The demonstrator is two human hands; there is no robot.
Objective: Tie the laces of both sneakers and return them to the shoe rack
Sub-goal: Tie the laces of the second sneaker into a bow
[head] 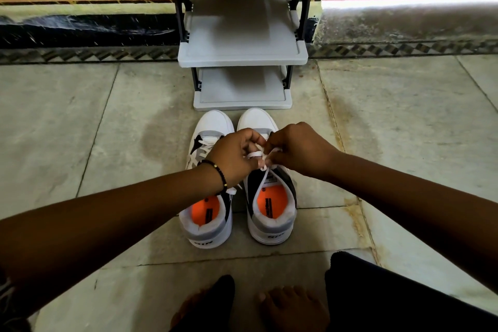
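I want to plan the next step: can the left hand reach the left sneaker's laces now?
Probably yes: the left hand is busy with the right sneaker's laces, but the left sneaker lies just beneath it, unobstructed.

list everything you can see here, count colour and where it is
sneakers: 2, white with grey and black panels and orange insoles, side by side on the floor before the rack, toes toward it; left sneaker, right sneaker
lace: 1 being worked, white, on the right sneaker, between both hands
shoe rack: 1, grey shelves on black posts, against the wall, visible shelves bare
floor: pale stone tiles with stains
bracelet: 1, dark beads, left wrist
left hand: 1, pinching the lace
right hand: 1, pinching the lace
feet: 2, bare, bottom edge
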